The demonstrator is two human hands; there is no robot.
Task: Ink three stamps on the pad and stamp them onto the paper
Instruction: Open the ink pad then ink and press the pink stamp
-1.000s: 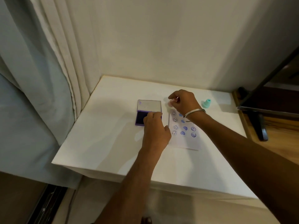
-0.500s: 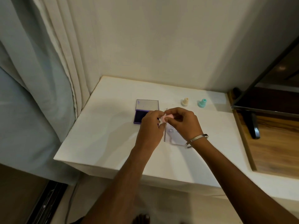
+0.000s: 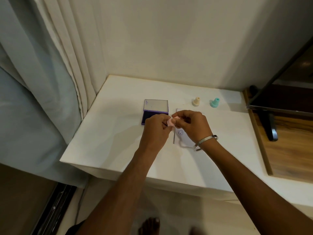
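Head view: the left hand point(image 3: 156, 128) and the right hand point(image 3: 192, 125) have come together at the centre of the frame, both pinched on a small pink stamp point(image 3: 171, 122) held between their fingertips, above the left edge of the paper point(image 3: 183, 139). A second ago the right hand was up at the top of the sheet, where the stamps stood, and the left was resting on the ink pad point(image 3: 149, 117); half a second ago they had already met on the pink piece. I judge that the stamp has been picked up and is being turned or set right in the fingers before inking, with the pad open just to the left of the hands.

The cream stamp point(image 3: 196, 101) and the teal stamp point(image 3: 215, 102) stand upright on the bench point(image 3: 108, 138), above and right of the hands, apart from each other.

Most of the paper is covered by the right hand and wrist; only one smiley print shows. The stamp's face cannot be made out, nor whether it carries ink. A thin grey strip point(image 3: 174, 136) lies along the sheet's left edge; I cannot tell what it is.
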